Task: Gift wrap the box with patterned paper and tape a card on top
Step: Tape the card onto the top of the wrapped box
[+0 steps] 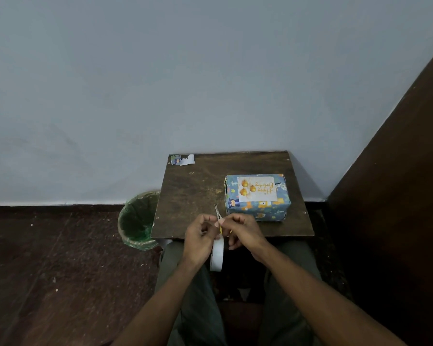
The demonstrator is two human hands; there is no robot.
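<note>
Both hands, left hand (pixel 200 237) and right hand (pixel 243 229), pinch tape (pixel 217 254) with scissors (pixel 218 213) at the desk's (pixel 193 191) near edge, beside the wrapped box (pixel 258 206).

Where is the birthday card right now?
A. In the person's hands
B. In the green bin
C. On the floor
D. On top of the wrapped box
D: the white card with gold baubles lies flat on top of the wrapped box, while both hands are busy in front of the box with tape and small scissors.
</note>
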